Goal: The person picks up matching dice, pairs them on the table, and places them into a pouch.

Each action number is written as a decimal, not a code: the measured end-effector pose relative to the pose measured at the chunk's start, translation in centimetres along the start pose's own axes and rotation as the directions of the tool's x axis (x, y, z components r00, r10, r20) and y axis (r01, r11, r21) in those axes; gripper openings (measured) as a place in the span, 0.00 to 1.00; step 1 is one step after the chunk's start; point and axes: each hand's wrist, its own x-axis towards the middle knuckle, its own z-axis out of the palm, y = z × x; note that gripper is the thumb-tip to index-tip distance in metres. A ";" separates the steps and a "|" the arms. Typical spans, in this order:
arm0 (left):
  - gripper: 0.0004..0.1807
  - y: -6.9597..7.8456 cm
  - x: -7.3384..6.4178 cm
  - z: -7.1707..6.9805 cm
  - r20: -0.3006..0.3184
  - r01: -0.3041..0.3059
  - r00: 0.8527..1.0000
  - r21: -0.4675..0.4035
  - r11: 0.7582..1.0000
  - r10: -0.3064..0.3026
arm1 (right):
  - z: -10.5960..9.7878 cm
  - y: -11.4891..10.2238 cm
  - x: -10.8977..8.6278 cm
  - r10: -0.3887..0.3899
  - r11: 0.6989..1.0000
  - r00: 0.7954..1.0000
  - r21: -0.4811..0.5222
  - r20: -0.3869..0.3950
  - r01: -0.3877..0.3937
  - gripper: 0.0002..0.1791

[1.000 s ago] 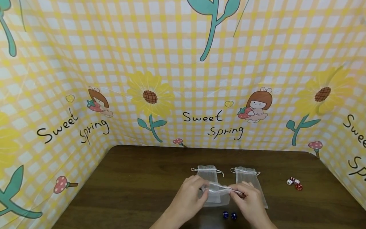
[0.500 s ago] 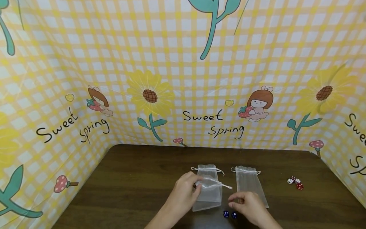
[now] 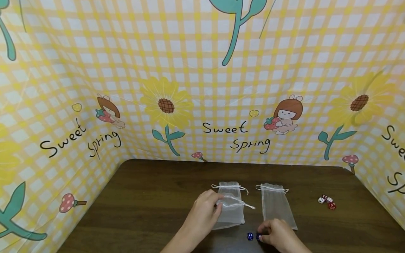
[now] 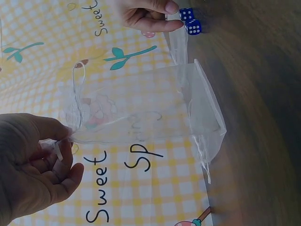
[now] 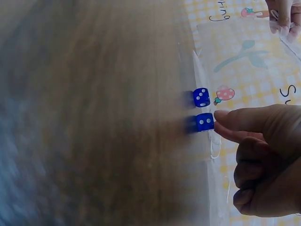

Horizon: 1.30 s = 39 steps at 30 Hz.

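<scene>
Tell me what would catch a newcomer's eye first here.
Probably the bright yellow-checked backdrop with its big sunflowers, rising behind the dark table. Next, perhaps, the sheer drawstring bag that the left hand pinches over the table, then the two blue dice close by the right hand. Red and white dice sit clustered farther right.

Bare left hand point(image 3: 204, 209), bare right hand point(image 3: 278, 234), bare forearms point(image 3: 181, 239)

A hand could pass over the table point(image 3: 310, 211) between the right bag point(image 3: 274, 203) and the red die point(image 3: 331, 206). The held bag point(image 3: 232, 212) blocks part of the left bag point(image 3: 226, 188); the right hand point(image 3: 281, 233) crowds one blue die point(image 5: 204, 121), any gap unclear.
</scene>
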 end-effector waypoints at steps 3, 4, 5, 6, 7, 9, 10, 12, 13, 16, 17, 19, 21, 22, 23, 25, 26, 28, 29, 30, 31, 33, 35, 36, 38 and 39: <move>0.07 0.0 0.0 0.1 0.000 0.000 1.000 0.003 1.000 0.000 | 0.2 0.1 -0.1 -0.009 1.000 1.000 -0.021 -0.013 0.009 0.06; 0.07 0.1 0.0 0.1 0.001 0.002 1.000 0.003 1.000 -0.002 | 0.3 0.1 -0.1 -0.013 1.000 1.000 -0.027 -0.018 0.013 0.06; 0.07 0.1 0.0 0.1 0.002 0.003 1.000 0.003 1.000 -0.003 | 0.3 0.2 -0.1 -0.013 1.000 1.000 -0.028 -0.019 0.013 0.06; 0.07 0.1 0.0 0.1 0.003 0.005 1.000 0.002 1.000 -0.005 | 0.3 0.2 -0.1 -0.013 1.000 1.000 -0.026 -0.020 0.013 0.06; 0.07 0.1 0.0 0.1 0.003 0.006 1.000 0.002 1.000 -0.006 | 0.3 0.2 -0.1 -0.013 1.000 1.000 -0.024 -0.019 0.012 0.06; 0.07 0.1 0.0 0.2 0.004 0.008 1.000 -0.001 1.000 -0.008 | 0.3 0.2 -0.1 -0.011 1.000 1.000 -0.027 -0.021 0.011 0.05; 0.07 0.2 0.0 0.2 0.002 0.008 1.000 -0.001 1.000 -0.008 | 0.3 0.2 -0.1 -0.012 0.999 1.000 -0.035 -0.026 0.011 0.05; 0.07 0.1 0.0 0.2 -0.003 0.006 1.000 -0.003 1.000 -0.006 | 0.3 0.2 -0.2 -0.020 0.998 0.999 -0.064 -0.042 0.017 0.06; 0.07 0.1 0.0 0.3 -0.006 0.006 1.000 -0.003 1.000 -0.006 | 0.3 0.2 -0.2 -0.030 0.996 0.998 -0.084 -0.049 0.026 0.06; 0.07 0.1 0.0 0.3 -0.009 0.009 1.000 0.001 1.000 -0.009 | 0.3 0.3 -0.1 -0.062 0.988 0.996 -0.142 -0.060 0.053 0.07; 0.07 0.1 0.1 0.3 -0.008 0.010 1.000 0.001 1.000 -0.010 | 0.2 0.2 -0.1 -0.068 0.987 0.996 -0.151 -0.055 0.059 0.06; 0.07 0.1 0.1 0.3 0.002 0.015 1.000 -0.001 1.000 -0.015 | 0.0 0.3 0.0 -0.071 0.987 0.997 -0.148 -0.029 0.066 0.05; 0.07 0.1 0.2 0.2 0.012 0.018 1.000 -0.004 1.000 -0.018 | -0.2 0.2 -0.1 -0.048 0.991 0.999 -0.126 0.006 0.049 0.04; 0.07 0.1 0.2 0.2 0.014 0.019 1.000 -0.005 1.000 -0.019 | -0.3 0.2 -0.1 -0.032 0.994 0.999 -0.106 0.032 0.035 0.04; 0.07 0.2 0.2 0.2 0.015 0.018 1.000 -0.005 1.000 -0.018 | -0.5 0.1 -0.1 -0.016 0.996 0.998 -0.085 0.060 0.021 0.04; 0.07 0.2 0.2 0.2 0.020 0.020 1.000 -0.008 1.000 -0.020 | -0.6 0.0 -0.2 0.012 0.998 0.995 -0.062 0.103 -0.005 0.05; 0.07 0.2 0.2 0.2 0.022 0.021 1.000 -0.008 1.000 -0.021 | -0.7 -0.1 -0.2 0.020 0.998 0.993 -0.060 0.116 -0.013 0.05; 0.07 0.2 0.2 0.2 0.026 0.023 0.999 -0.011 1.000 -0.023 | -0.7 -0.1 -0.2 0.022 0.998 0.991 -0.063 0.128 -0.014 0.05; 0.07 0.3 0.3 0.2 0.031 0.025 0.999 -0.015 1.000 -0.025 | -0.7 -0.2 -0.2 0.022 0.997 0.993 -0.073 0.118 -0.013 0.05; 0.07 0.3 0.3 0.2 0.035 0.029 0.999 -0.017 0.999 -0.028 | -0.7 -0.3 -0.3 0.019 0.997 0.995 -0.080 0.099 -0.011 0.05; 0.07 0.3 0.3 0.2 0.036 0.030 0.999 -0.019 0.999 -0.029 | -0.7 -0.3 -0.3 0.012 0.996 0.997 -0.089 0.077 -0.005 0.05; 0.06 0.4 0.2 0.3 0.033 0.028 0.999 -0.019 0.999 -0.027 | -0.9 -0.6 -0.3 0.000 0.993 1.000 -0.114 0.015 0.002 0.04; 0.06 0.4 0.2 0.3 0.028 0.022 0.999 -0.018 1.000 -0.022 | -1.4 -1.1 -0.1 -0.011 0.990 0.998 -0.140 -0.061 0.003 0.04; 0.06 0.4 0.2 0.4 0.023 0.017 1.000 -0.015 1.000 -0.017 | -1.7 -1.4 0.1 -0.024 0.988 0.994 -0.157 -0.102 0.007 0.04; 0.06 0.3 0.1 0.4 0.014 0.008 1.000 -0.015 1.000 -0.008 | -2.4 -2.1 0.6 -0.038 0.983 0.985 -0.185 -0.168 0.006 0.04; 0.06 0.3 0.1 0.4 0.008 0.004 1.000 -0.013 1.000 -0.004 | -2.9 -2.6 0.9 -0.034 0.982 0.981 -0.188 -0.193 -0.003 0.05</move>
